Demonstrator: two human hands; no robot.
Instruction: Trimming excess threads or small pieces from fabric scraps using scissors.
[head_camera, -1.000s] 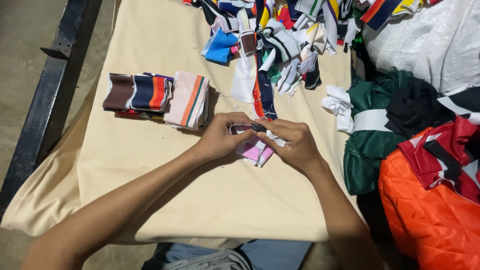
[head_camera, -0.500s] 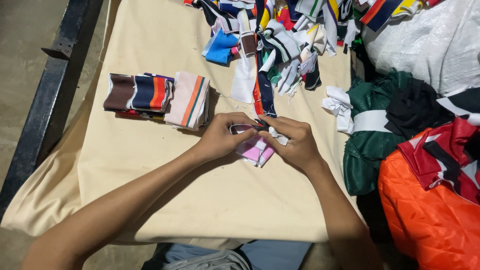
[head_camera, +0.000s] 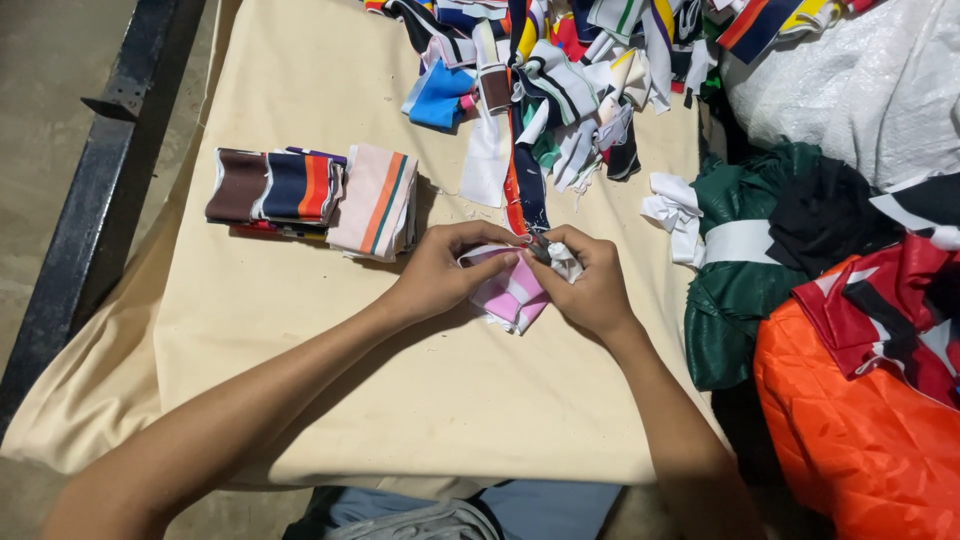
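**Both hands closed on a pink-and-white fabric piece at table centre**

Your left hand (head_camera: 445, 270) is curled around the upper edge of a small pink and white striped fabric piece (head_camera: 515, 298), fingers folded over it and thumb pressing on top. Your right hand (head_camera: 590, 285) grips the same piece from the other side, with the fingertips of both hands meeting at a small dark part near its top edge; what that part is cannot be made out. The piece rests on the cream table cloth (head_camera: 300, 330), roughly mid-table, its lower corner hanging out below your hands.

To the left of your left hand, apart from it, lies a neat row of folded striped pieces (head_camera: 315, 195). Just beyond your hands a loose heap of mixed coloured strips (head_camera: 545, 95) spreads across the far end of the cloth. At your right sit a dark green garment (head_camera: 750, 250) and an orange quilted fabric (head_camera: 850, 420).
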